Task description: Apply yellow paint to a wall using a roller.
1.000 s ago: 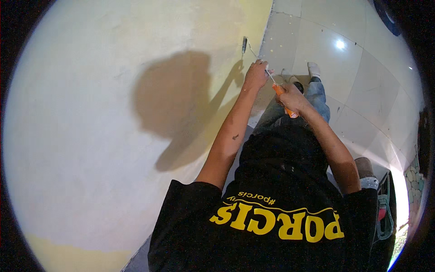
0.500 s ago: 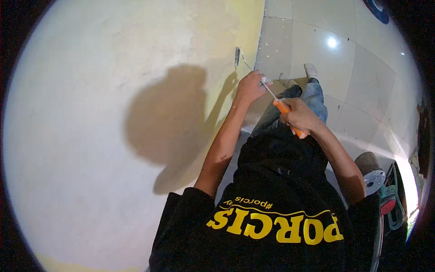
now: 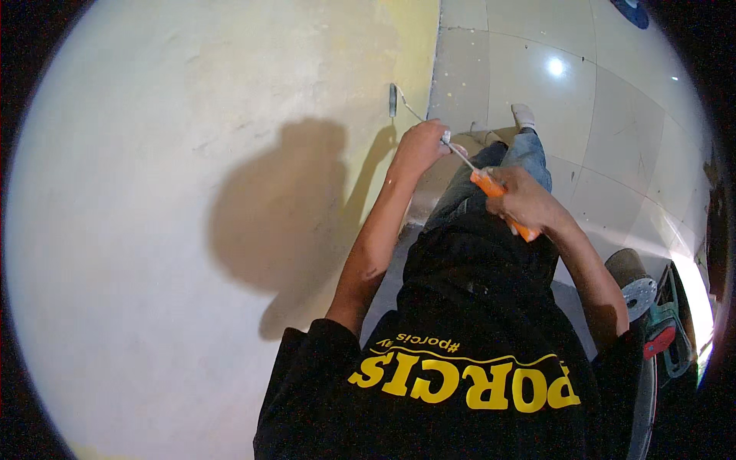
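A small paint roller (image 3: 393, 100) is up against the pale, yellowish wall (image 3: 138, 192); whether it presses on the surface I cannot tell. Its thin metal rod runs down to the right into an orange handle (image 3: 487, 182). Partway along, my left hand (image 3: 420, 149) closes around the rod, with whitish smears on the fingers. My right hand (image 3: 523, 201) wraps the orange handle in front of my waist, so part of the grip is hidden under the fingers.
Large tiles cover the floor (image 3: 537, 77), spotted with paint near the wall's base. My legs in jeans (image 3: 529, 157) stretch across it. At the right stand a brownish cylinder (image 3: 625, 266), a round holed disc (image 3: 639, 297) and a green and red object (image 3: 661, 341).
My right hand and the orange handle have shifted right and slightly down. The roller sits slightly further left and lower in the picture, and the whole view has drifted a little.
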A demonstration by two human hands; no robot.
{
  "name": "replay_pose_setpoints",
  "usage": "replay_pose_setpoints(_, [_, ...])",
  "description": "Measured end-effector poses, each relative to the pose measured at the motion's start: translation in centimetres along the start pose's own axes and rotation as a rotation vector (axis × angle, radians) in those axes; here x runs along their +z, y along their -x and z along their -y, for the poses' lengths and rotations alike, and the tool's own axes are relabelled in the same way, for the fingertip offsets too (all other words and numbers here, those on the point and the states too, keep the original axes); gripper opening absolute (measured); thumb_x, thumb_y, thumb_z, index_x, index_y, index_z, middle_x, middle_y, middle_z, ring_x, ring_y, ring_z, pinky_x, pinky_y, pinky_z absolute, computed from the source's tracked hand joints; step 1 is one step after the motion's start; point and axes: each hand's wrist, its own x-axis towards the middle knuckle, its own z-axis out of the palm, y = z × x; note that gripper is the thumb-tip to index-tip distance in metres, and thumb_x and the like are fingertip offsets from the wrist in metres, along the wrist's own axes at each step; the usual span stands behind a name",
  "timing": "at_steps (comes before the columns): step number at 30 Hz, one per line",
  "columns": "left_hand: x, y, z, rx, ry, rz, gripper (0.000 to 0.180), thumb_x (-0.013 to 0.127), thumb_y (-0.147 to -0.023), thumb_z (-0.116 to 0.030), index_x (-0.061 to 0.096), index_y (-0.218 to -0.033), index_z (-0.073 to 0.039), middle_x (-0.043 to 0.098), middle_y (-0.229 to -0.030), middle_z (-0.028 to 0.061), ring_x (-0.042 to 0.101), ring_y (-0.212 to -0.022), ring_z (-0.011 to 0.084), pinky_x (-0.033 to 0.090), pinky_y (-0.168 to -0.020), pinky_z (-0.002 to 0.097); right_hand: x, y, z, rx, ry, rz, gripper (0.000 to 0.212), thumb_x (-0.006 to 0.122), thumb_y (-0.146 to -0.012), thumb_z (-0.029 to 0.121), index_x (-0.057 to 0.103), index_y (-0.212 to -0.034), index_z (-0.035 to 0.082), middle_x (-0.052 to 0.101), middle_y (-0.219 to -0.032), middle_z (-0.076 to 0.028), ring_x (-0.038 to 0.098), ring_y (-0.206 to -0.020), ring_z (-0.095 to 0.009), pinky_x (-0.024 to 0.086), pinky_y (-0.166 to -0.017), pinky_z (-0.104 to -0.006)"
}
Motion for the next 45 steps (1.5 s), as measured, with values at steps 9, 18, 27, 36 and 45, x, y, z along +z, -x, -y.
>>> replay_pose_setpoints(9, [-1.2,-1.7,-0.8,0.059,-0.073,-0.022,0.053,0.079,-0.07,-0.053,0.069,-0.079,-0.002,0.064,-0.086,0.0171,0.065,-0.083,0.0387,0.052,-0.074,0.0486,-0.7,1.3,0.7,0.001,0.078,-0.132,0.027,0.063,-0.077,0.012,0.058,-0.1,-0.002,0.059,-0.064,-0.008,0.059,-0.048,-0.018,0.047,-0.046,-0.0337])
replay_pose_setpoints(18, [-2.3,0.9,-3.2,0.004,0.026,-0.118,0.054,0.082,-0.069,-0.051,0.066,-0.075,0.0,0.064,-0.081,0.0191,0.064,-0.08,0.0405,0.051,-0.071,0.0477,0.9,4.8,1.8,0.0,0.002,-0.067,0.047,0.062,-0.079,0.009,0.053,-0.124,0.0,0.058,-0.065,-0.007,0.056,-0.042,-0.016,0.046,-0.04,-0.032])
replay_pose_setpoints(27, [-2.8,1.6,-2.0,-0.122,0.123,-0.172,0.042,0.079,-0.077,-0.042,0.068,-0.076,-0.001,0.062,-0.081,0.0173,0.064,-0.078,0.0385,0.051,-0.07,0.0473,2.2,2.2,4.4,0.018,0.087,-0.096,0.05,0.062,-0.073,0.005,0.059,-0.123,0.002,0.055,-0.062,-0.005,0.055,-0.044,-0.016,0.047,-0.044,-0.0314])
replay_pose_setpoints(36, [-4.8,-0.3,-4.2,-0.194,0.082,-0.066,0.04,0.077,-0.078,-0.042,0.069,-0.076,-0.003,0.064,-0.077,0.0141,0.065,-0.076,0.037,0.051,-0.068,0.0466,-2.4,2.1,4.9,0.029,0.025,0.052,0.047,0.065,-0.071,0.009,0.059,-0.118,0.0,0.055,-0.06,-0.007,0.057,-0.044,-0.017,0.047,-0.043,-0.0321])
replay_pose_setpoints(45, [-7.0,0.1,-4.7,-0.054,-0.023,-0.009,0.037,0.077,-0.078,-0.042,0.069,-0.077,-0.006,0.064,-0.078,0.0144,0.065,-0.076,0.0379,0.05,-0.068,0.0474,-5.5,5.8,6.6,0.028,0.087,0.095,0.038,0.066,-0.075,0.008,0.06,-0.111,0.001,0.059,-0.063,-0.008,0.061,-0.048,-0.018,0.049,-0.045,-0.0337])
